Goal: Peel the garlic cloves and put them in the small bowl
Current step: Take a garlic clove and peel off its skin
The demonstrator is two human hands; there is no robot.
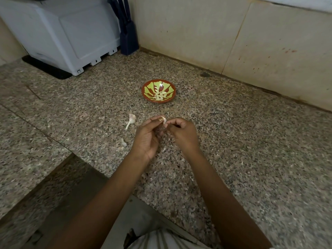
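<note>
granite, speckled grey and brown, makes up the surface (242,144) i am working over, and both hands hang just above it. my left hand (146,138) has its fingers curled in, thumb and forefinger pinching a garlic clove (163,120) at the tips. my right hand (182,133) meets it from the other side, fingers bent tight, tips on the same clove, pinching at what i take for its skin. the clove is small and mostly hidden, so i cannot tell how much skin is on it. it sits in the air between my two hands, short of the small bowl (143,91) and well apart from it. that bowl, red-brown at the rim, stands farther back on the surface and holds a little heap of peeled cloves (159,96). left of my hands lies a bare garlic stalk (130,120), and pale skin scraps (123,142) lie near my wrists.

i judge the step in hand to be the peeling itself, late in the job: the stalk is stripped and i see no other whole cloves waiting. the next move, as i read it, calls for the right fingers to tear the skin off while the left grip holds firm, then a reach forward over the rim to release the clove onto the heap
</note>
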